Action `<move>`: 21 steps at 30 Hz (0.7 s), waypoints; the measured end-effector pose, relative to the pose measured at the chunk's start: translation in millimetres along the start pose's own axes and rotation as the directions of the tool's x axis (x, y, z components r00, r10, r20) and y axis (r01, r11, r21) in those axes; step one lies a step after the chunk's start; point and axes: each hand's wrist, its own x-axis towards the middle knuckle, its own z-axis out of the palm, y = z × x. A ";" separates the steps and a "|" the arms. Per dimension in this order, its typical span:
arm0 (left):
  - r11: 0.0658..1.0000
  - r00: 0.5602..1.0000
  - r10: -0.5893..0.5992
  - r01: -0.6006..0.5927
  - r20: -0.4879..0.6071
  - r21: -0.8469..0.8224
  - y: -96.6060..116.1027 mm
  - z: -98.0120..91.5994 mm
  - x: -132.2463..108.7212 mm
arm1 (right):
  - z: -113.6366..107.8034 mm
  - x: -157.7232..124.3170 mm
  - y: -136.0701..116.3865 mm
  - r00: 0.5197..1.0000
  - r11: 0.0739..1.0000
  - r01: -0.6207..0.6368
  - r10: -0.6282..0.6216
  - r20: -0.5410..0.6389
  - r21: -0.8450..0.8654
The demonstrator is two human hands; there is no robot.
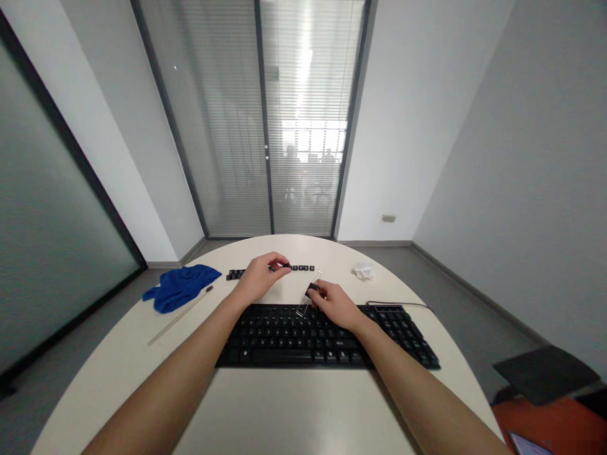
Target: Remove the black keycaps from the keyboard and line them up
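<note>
A black keyboard [284, 338] lies across the round white table [294, 404] in front of me. Beyond it runs a row of loose black keycaps [303, 268]. My left hand [260, 276] reaches over the keyboard to that row and pinches a keycap [286, 266] between thumb and fingers. My right hand [336, 304] rests at the keyboard's far edge, closed on a small black tool with wire arms [309, 293], a keycap puller by the look of it.
A blue cloth [181, 287] lies at the left of the table, with a thin long stick [180, 315] beside it. A crumpled white tissue [363, 272] sits at the far right. A cable [398, 304] leaves the keyboard. A dark chair [545, 373] stands at right.
</note>
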 end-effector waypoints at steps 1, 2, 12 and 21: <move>1.000 0.999 0.003 -0.003 -0.049 0.009 5.7 -6.1 4.1 | -0.1 -0.1 -0.4 1.000 1.000 0.000 0.000 0.002 0.001; 1.000 0.995 0.008 -0.005 -0.100 0.029 11.4 -11.1 7.9 | -0.2 -0.3 -0.9 1.000 1.000 0.000 0.000 0.002 0.002; 0.872 0.978 0.123 -0.026 -0.168 0.490 12.2 8.3 26.1 | 0.2 -1.6 -1.6 1.000 1.000 -0.009 0.009 -0.001 -0.007; 0.845 0.999 0.031 -0.011 -0.029 0.535 -53.6 32.9 19.0 | 1.0 -1.2 0.6 1.000 1.000 0.000 0.000 0.006 -0.002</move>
